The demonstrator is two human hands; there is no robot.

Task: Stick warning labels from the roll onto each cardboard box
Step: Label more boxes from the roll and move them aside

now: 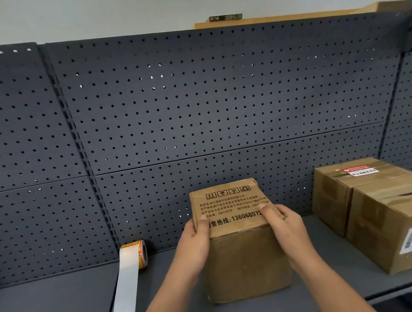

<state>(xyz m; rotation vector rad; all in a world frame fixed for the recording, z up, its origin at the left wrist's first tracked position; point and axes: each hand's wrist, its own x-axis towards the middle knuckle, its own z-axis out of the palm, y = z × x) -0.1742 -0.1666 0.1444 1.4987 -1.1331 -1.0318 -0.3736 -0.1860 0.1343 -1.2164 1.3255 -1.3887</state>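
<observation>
I see the printed box (243, 256) standing on the dark shelf (49, 310). My left hand (198, 239) and right hand (284, 221) each have a closed grip on its top corners, with the thumbs on the printed face. Left of this box stands the label roll (137, 252), with its white strip trailing forward. To the right are two labelled boxes (399, 221), touching each other.

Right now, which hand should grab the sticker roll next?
Probably the left hand. The label roll stands on the shelf left of the box both hands grip, nearer that hand. The right hand would have to cross over the box.
</observation>
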